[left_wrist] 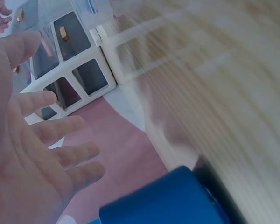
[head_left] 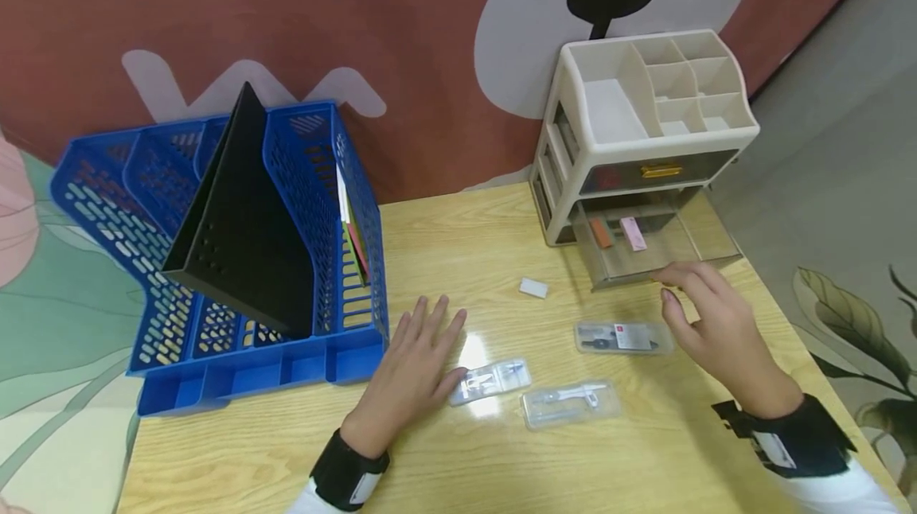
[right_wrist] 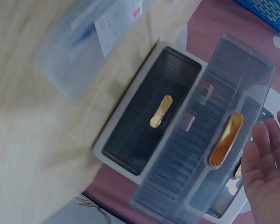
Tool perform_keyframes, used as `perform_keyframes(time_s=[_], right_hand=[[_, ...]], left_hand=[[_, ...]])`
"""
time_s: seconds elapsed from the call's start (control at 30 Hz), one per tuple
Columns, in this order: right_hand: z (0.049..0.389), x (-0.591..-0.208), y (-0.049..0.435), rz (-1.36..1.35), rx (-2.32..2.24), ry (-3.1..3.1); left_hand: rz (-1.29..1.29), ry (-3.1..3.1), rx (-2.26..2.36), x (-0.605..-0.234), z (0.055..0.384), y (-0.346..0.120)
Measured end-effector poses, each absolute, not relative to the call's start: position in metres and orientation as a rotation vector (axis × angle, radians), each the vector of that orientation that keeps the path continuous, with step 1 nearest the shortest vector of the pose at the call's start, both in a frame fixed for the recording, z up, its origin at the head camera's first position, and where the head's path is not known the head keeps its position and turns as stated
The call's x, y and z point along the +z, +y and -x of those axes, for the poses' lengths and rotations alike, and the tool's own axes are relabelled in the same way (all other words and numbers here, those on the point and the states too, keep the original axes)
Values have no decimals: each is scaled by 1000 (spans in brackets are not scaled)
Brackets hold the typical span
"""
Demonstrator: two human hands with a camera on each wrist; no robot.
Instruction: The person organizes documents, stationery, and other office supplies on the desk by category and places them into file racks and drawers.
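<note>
My left hand (head_left: 419, 363) lies spread on the table, its thumb at the edge of a clear plastic case (head_left: 501, 377). My right hand (head_left: 723, 331) is at the front of a pulled-out clear drawer (head_left: 619, 269), fingertips close to its gold handle (right_wrist: 227, 140). Inside that drawer lie an orange block (head_left: 600, 232) and a pink block (head_left: 634, 234). Just below the drawer is a clear case holding a dark compass (head_left: 598, 343). Another clear case (head_left: 540, 417) with a white tool inside sits between the hands. A small white block (head_left: 533, 288) lies left of the drawer.
The white desktop organizer (head_left: 583, 160) has open compartments on top and a shut dark drawer (head_left: 616, 177) above the pulled-out one. At left stands a blue file rack (head_left: 286, 363) with a black folder (head_left: 251, 259) and thin papers. A patterned cloth (head_left: 430, 44) hangs behind.
</note>
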State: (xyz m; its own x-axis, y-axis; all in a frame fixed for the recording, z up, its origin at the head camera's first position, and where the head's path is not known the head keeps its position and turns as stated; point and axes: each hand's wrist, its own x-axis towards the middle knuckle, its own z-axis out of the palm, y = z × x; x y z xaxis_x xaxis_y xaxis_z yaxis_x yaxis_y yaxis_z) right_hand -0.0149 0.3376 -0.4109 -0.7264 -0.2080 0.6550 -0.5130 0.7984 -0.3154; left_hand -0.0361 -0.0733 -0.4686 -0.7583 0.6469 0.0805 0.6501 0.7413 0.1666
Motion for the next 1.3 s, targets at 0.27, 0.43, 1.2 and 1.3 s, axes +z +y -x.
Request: perform_keyframes(time_s=[0.27,0.43,1.2,1.3], right_hand=[[2,-429,322,-599,648,-2409],[1,-439,304,-762,626,-2434],[46,-468,252,-908,492,-3008],[53,-469,247,-906,476,-3019]], left_hand=[[1112,-2909,-315,-470,34,-65],[1125,-2917,-310,-470,34,-61],[1149,-2911,-349,-472,33,-42],[1147,-2913,-356,-472,33,-39]])
